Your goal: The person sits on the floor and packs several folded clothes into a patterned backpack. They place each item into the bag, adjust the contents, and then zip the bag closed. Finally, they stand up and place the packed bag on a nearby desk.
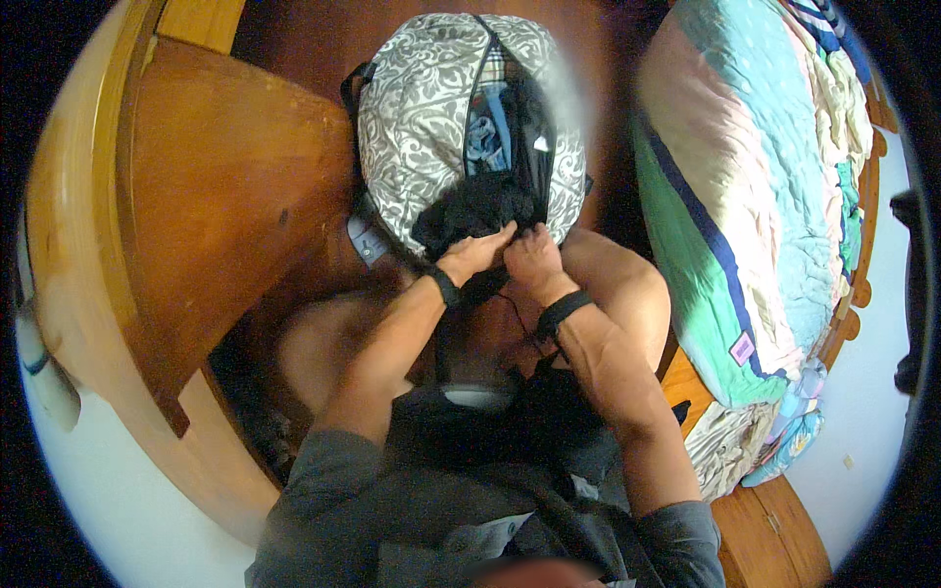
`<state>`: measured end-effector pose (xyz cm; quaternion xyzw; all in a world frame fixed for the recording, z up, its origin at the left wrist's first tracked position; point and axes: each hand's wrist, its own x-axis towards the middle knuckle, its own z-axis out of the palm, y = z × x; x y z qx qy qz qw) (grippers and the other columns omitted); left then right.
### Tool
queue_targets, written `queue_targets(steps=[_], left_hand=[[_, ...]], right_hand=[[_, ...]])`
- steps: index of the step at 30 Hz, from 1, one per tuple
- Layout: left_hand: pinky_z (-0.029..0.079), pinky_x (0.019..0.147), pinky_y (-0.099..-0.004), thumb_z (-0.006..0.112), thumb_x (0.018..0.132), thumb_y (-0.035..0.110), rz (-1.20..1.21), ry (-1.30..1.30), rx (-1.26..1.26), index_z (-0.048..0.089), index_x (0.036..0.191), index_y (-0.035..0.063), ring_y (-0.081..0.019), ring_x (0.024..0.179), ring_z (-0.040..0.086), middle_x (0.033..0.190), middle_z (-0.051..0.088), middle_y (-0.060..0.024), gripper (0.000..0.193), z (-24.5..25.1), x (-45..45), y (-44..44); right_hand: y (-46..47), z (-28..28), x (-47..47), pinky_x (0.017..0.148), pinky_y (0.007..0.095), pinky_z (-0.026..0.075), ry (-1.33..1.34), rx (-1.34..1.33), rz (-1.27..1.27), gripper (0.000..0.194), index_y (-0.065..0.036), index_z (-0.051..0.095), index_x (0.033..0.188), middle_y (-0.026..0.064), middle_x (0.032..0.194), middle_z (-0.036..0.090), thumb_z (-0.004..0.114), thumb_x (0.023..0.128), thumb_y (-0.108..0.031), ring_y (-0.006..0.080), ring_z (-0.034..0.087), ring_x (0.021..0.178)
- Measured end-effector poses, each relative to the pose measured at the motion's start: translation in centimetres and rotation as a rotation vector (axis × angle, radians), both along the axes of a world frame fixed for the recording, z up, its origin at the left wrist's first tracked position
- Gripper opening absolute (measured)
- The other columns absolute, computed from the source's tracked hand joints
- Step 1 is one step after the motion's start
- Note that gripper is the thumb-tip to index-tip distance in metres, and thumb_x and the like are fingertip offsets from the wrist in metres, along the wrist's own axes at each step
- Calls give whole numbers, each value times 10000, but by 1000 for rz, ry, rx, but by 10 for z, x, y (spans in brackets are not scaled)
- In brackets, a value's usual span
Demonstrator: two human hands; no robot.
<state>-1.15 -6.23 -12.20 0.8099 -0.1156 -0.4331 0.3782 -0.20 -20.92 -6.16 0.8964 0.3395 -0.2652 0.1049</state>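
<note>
A large bag [415,110] with a grey-and-white scroll pattern lies between my bent knees, its long dark-edged opening gaping. Folded blue clothes [487,140] and a piece of checked fabric [495,67] show inside. Black cloth [481,206] bulges over the end of the opening nearest me. My left hand [478,255] rests against this cloth, fingers pointing forward, their undersides hidden. Beside it, my right hand [534,257] is curled at the cloth and the bag's near edge, its fingertips out of sight. Both wrists wear black bands.
A brown wooden panel [235,176] of furniture stands to the left. On the right is a bed with a rumpled quilt [742,169] in green, cream and pale blue. A label [366,241] hangs at the bag's left side. Wooden cabinet doors [772,525] show at lower right.
</note>
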Motion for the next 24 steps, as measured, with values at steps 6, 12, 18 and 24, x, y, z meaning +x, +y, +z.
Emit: queue_targets(steps=[6, 12, 18, 24], left_hand=[[479, 824, -412, 750, 759, 323, 315, -992, 11, 586, 1112, 63, -308, 939, 607, 1088, 610, -132, 468, 47, -7, 42], [315, 1087, -481, 837, 615, 420, 342, -753, 126, 409, 1367, -12, -416, 1290, 369, 1386, 391, -237, 967, 60, 0, 35], [315, 1096, -430, 735, 706, 245, -77, -804, 187, 477, 1313, -19, -357, 1227, 424, 1249, 491, -171, 711, 36, -34, -2], [435, 948, -404, 568, 782, 88, -62, -645, 104, 619, 1020, 42, -309, 1052, 530, 1041, 574, -148, 248, 3, -6, -29]], right_hand=[[-8, -1, 4, 941, 403, 398, 91, -49, -24, 242, -140, 743, 823, 77, 907, 721, 513, 865, -202, 235, 639, 995], [-7, 11, 7, 875, 354, 402, 111, -28, -27, 249, -151, 745, 807, 61, 876, 725, 508, 871, -200, 213, 647, 951], [-8, 9, 7, 847, 353, 393, 179, -71, -33, 257, -165, 746, 824, 39, 881, 732, 502, 892, -213, 182, 663, 899], [-9, 12, 6, 879, 370, 385, 189, -109, 29, 220, -157, 728, 864, 39, 881, 730, 513, 892, -196, 171, 662, 890]])
